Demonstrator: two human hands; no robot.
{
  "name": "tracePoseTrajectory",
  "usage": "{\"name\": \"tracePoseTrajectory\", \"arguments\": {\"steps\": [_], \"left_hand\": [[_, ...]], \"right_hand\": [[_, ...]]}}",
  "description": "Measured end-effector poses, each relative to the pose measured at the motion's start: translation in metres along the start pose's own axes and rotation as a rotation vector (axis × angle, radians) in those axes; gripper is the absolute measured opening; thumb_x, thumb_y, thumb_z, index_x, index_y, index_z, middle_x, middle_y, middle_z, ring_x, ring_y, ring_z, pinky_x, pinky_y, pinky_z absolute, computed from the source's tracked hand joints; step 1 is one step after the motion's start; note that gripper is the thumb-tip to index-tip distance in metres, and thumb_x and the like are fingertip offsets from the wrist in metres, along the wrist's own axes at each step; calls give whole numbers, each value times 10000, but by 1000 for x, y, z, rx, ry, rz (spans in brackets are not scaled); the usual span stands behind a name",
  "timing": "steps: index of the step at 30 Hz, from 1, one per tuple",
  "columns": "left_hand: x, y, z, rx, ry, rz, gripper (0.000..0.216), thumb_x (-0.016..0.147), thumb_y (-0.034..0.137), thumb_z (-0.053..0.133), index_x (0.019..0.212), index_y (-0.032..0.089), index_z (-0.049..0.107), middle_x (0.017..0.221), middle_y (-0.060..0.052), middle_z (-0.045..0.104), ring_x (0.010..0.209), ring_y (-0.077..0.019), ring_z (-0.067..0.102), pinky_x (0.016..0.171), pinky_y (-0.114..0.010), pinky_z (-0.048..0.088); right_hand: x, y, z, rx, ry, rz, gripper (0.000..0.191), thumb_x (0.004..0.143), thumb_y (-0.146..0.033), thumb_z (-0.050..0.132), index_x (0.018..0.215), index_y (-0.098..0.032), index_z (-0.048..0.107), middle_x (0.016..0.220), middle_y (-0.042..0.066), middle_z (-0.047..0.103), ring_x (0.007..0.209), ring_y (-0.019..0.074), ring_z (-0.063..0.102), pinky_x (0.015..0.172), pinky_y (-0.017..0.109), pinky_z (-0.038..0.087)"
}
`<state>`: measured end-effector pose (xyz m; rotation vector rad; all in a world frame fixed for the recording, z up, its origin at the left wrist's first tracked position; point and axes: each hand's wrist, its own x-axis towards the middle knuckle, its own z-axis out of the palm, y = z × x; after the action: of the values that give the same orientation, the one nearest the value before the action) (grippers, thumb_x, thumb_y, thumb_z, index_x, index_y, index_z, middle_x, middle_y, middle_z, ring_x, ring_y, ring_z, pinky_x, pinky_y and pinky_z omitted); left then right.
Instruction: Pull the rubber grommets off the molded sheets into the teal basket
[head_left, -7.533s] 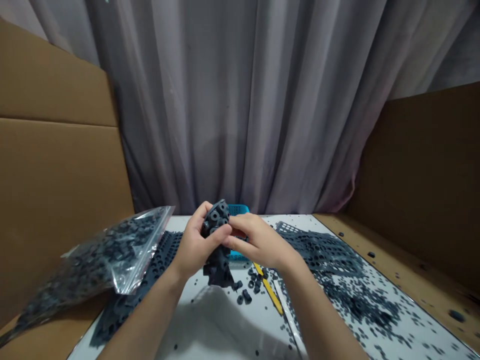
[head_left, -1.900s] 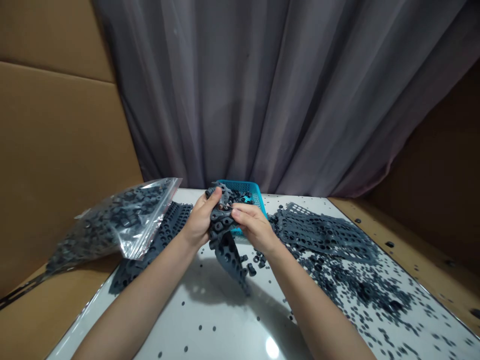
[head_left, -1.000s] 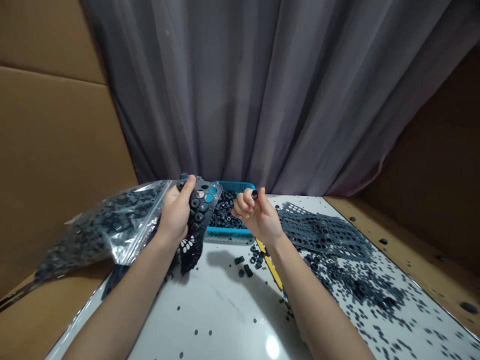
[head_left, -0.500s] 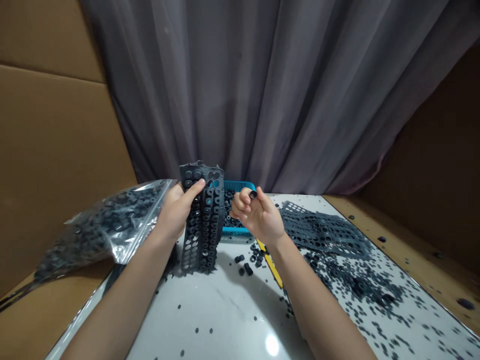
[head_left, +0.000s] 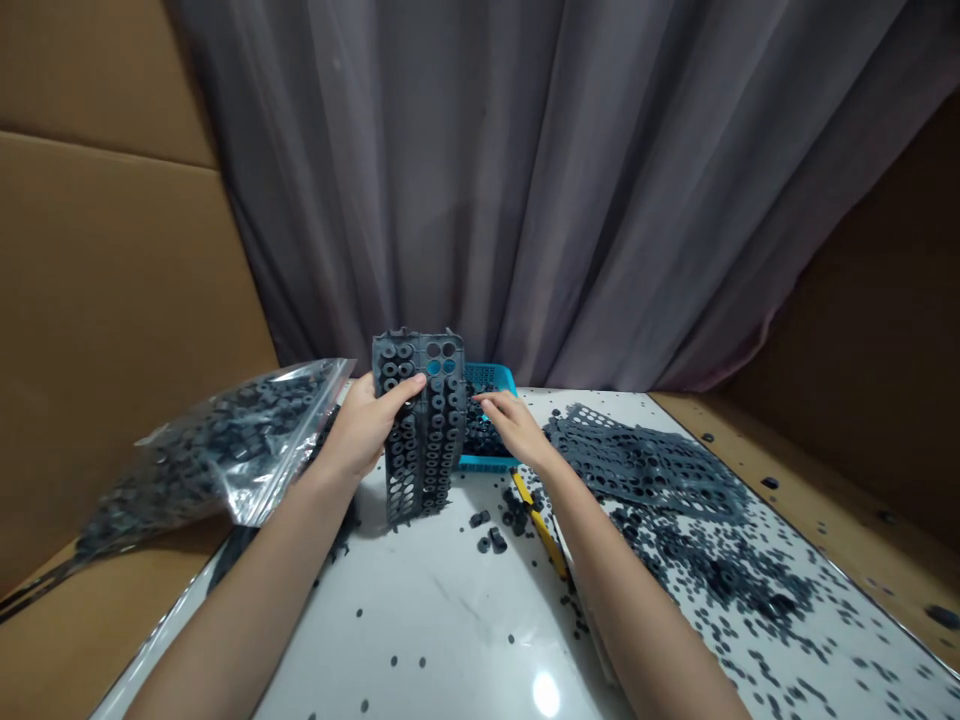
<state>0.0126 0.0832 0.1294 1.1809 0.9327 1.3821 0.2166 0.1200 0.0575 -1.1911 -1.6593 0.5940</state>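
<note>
My left hand (head_left: 362,432) is closed on a dark grey rubber sheet (head_left: 423,432) studded with small rings and punched holes, holding it upright above the white table (head_left: 450,620). My right hand (head_left: 511,425) reaches to the sheet's right edge with its fingers stretched out, over the blue basket (head_left: 495,382) of loose black rings behind. A few loose rings (head_left: 491,538) lie on the table just below both hands.
A clear zip bag of black rings (head_left: 217,450) lies at the left on cardboard. Emptied rubber sheets (head_left: 637,465) and scattered black bits (head_left: 720,580) cover the right of the table. A yellow tool (head_left: 541,527) lies by my right forearm. A grey curtain hangs behind.
My left hand has raised and straightened the sheet to stand upright. My right hand, which pinched a single ring, has opened and moved to the sheet's edge over the basket.
</note>
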Motion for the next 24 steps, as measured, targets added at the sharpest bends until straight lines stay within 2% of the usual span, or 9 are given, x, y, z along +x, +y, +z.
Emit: {"name": "tracePoseTrajectory", "arguments": {"steps": [3, 5, 6, 8, 9, 12, 15, 20, 24], "left_hand": [[0, -7, 2, 142, 24, 105, 326, 683, 392, 737, 881, 139, 679, 886, -73, 736, 843, -237, 674, 760, -337, 514], [-2, -10, 4, 279, 48, 219, 325, 724, 408, 698, 902, 136, 684, 921, -80, 731, 876, -240, 662, 773, -333, 503], [-3, -11, 5, 344, 49, 275, 317, 746, 407, 676, 911, 137, 684, 929, -78, 729, 885, -239, 656, 780, -330, 497], [-7, -10, 7, 449, 12, 359, 291, 783, 397, 638, 915, 142, 682, 906, -60, 724, 860, -226, 649, 765, -315, 489], [-10, -9, 9, 483, -18, 388, 274, 796, 388, 625, 912, 147, 679, 879, -46, 720, 832, -214, 645, 746, -301, 487], [-17, -5, 11, 524, -111, 450, 212, 829, 346, 594, 914, 164, 661, 836, -8, 700, 782, -176, 628, 704, -256, 473], [-20, -2, 12, 560, -195, 502, 158, 847, 305, 576, 907, 174, 644, 835, 8, 682, 785, -157, 610, 712, -235, 459], [-14, -8, 9, 492, -298, 481, 193, 865, 307, 558, 999, 183, 621, 873, 3, 659, 826, -156, 588, 767, -244, 454], [-8, -16, 9, 368, -272, 457, 220, 853, 335, 579, 1016, 190, 601, 894, -1, 631, 867, -158, 564, 806, -254, 446]], "right_hand": [[-5, -9, -6, -81, 85, -64, 359, 826, -452, 524, 1042, -180, 614, 973, 94, 548, 1021, 270, 468, 964, 458, 289], [-12, -34, -11, -168, 206, -254, 302, 890, -395, 449, 1054, -182, 586, 1031, 99, 551, 1029, 248, 474, 927, 411, 331], [-17, -50, -14, -192, 242, -356, 256, 906, -372, 435, 1016, -189, 575, 992, 86, 559, 974, 229, 494, 874, 378, 363], [-26, -78, -17, -328, 109, -507, 178, 887, -351, 488, 940, -197, 560, 879, 56, 576, 855, 209, 506, 790, 345, 372], [-29, -89, -18, -419, 68, -529, 167, 881, -351, 503, 908, -195, 552, 852, 54, 582, 828, 210, 501, 761, 341, 360], [-35, -103, -18, -576, -30, -501, 207, 873, -390, 525, 827, -188, 519, 799, 58, 595, 773, 212, 488, 704, 328, 329], [-35, -102, -18, -572, -124, -458, 237, 882, -402, 521, 780, -191, 483, 766, 44, 593, 730, 193, 481, 681, 313, 318], [-33, -99, -17, -460, -290, -404, 253, 917, -381, 474, 751, -190, 456, 723, 15, 558, 659, 150, 458, 638, 282, 319], [-31, -94, -12, -229, -348, -403, 218, 943, -300, 419, 767, -184, 473, 696, -5, 511, 651, 133, 440, 632, 266, 317]]}}
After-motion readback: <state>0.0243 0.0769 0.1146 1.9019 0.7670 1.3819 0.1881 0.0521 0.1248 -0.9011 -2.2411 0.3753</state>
